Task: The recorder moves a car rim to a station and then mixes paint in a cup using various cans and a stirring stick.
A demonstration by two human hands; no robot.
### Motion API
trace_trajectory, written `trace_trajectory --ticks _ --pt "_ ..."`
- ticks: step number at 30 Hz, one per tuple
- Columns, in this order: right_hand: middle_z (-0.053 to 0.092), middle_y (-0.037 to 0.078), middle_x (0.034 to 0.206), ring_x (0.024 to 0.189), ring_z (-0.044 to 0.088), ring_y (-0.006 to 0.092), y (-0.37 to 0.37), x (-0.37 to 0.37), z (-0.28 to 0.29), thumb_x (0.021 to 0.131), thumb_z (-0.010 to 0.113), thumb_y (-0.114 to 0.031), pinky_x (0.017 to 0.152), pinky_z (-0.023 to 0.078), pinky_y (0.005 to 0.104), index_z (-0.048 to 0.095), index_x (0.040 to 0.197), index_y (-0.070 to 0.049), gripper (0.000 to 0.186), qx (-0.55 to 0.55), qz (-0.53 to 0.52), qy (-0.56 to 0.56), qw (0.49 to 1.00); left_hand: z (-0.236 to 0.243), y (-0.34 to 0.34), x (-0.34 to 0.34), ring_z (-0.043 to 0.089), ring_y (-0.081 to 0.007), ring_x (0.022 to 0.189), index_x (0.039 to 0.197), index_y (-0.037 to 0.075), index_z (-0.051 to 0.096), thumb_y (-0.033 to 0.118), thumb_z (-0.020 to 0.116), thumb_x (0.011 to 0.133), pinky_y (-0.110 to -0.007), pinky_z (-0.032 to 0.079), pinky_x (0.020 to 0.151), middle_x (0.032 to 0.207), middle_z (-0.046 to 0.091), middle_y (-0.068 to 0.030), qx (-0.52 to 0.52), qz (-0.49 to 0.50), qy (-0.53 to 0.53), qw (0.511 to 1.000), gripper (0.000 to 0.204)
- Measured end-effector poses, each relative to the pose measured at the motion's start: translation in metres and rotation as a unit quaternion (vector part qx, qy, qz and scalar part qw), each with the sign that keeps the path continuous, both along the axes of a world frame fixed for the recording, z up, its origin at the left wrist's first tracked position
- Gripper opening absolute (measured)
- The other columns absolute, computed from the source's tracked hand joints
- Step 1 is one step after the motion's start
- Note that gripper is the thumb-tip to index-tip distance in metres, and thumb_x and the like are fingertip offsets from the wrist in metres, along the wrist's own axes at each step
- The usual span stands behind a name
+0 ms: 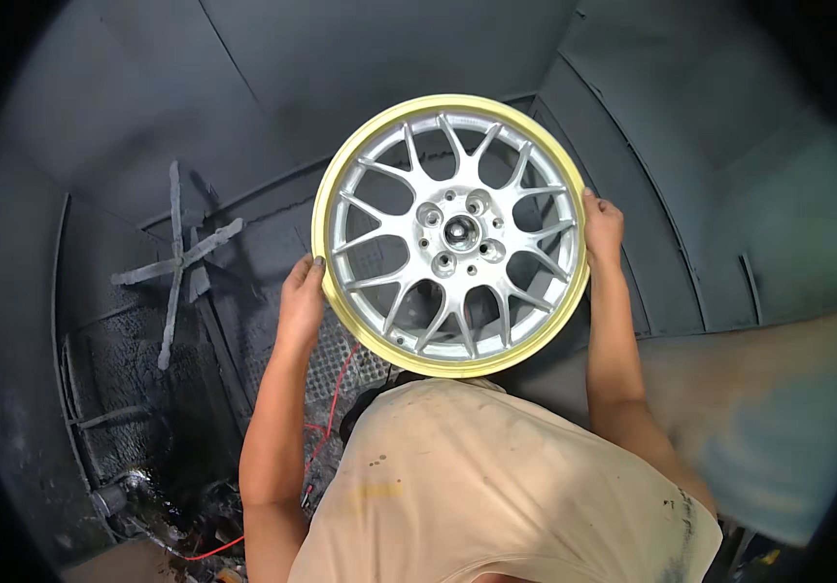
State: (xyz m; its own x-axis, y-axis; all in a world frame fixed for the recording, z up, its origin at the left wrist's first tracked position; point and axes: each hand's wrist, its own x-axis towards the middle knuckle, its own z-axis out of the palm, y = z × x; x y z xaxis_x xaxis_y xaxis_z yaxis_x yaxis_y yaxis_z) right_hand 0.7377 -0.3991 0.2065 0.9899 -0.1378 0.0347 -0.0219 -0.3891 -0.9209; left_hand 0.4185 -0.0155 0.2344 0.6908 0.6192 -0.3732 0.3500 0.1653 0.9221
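A silver multi-spoke alloy wheel (pixel 461 231) with a pale yellow outer lip fills the upper middle of the view, held up in front of my body with its face toward me. My left hand (pixel 303 290) grips the lip at the lower left, fingers closed on it. My right hand (pixel 603 228) holds the opposite edge at the right, a little higher. Several bolt holes ring the open centre hub.
A grey-coated cross-shaped stand (pixel 176 263) stands at the left within a dark grey booth. A red hose (pixel 337 396) lies over a floor grate (pixel 332 367). A dark, wet-looking surface (pixel 136 408) is at lower left. Dark walls (pixel 399 49) rise behind the wheel.
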Motion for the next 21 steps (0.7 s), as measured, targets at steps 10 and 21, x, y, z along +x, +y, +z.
trace_trajectory --ticks 10,21 --pt "0.073 0.016 0.109 0.098 0.07 0.0278 0.0 0.002 -0.009 0.099 0.068 -0.022 0.091 0.054 0.0399 0.065 0.128 0.003 0.039 0.496 0.158 0.36 0.774 -0.061 0.008 -0.041 0.063 -0.0275 0.121 0.15 0.003 0.05 0.021 0.05 0.109 -0.036 0.047 0.107 0.131 0.065 -0.015 0.088 -0.023 -0.089 0.992 0.045" --pt "0.073 0.016 0.109 0.101 0.071 0.0311 -0.071 -0.292 -0.201 0.099 0.068 -0.028 0.095 0.054 0.0415 0.064 0.132 0.001 0.043 0.003 0.647 0.416 0.638 -0.214 -0.203 -0.53 0.063 -0.0409 0.123 0.134 0.009 0.066 0.039 0.065 0.09 -0.046 0.05 0.105 0.13 0.068 -0.0224 0.045 0.145 0.469 0.87 0.054"
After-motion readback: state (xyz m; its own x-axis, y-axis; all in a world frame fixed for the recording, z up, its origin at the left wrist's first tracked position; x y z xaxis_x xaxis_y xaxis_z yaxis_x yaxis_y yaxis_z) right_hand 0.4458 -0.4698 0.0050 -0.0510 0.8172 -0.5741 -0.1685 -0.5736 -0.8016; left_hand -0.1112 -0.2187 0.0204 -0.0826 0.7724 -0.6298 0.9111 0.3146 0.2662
